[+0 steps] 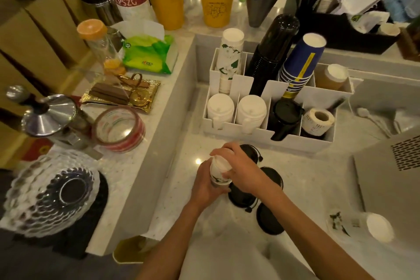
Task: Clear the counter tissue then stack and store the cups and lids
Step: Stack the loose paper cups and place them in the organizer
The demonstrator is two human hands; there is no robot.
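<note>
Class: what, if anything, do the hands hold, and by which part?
Both hands, left hand and right hand, hold a white leaf-printed paper cup by its side wall.

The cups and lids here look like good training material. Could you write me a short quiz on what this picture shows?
1. True or false: both hands hold the white floral cup.
2. Which lids lie loose on the counter by the hands?
A. white
B. black
C. yellow
3. Fill in: another floral cup lies on its ____ at the lower right.

Key:
1. True: the left hand grips it low, and the right hand covers its top.
2. B: the black lids lie flat; the white lids stand in the organiser.
3. side.
</note>
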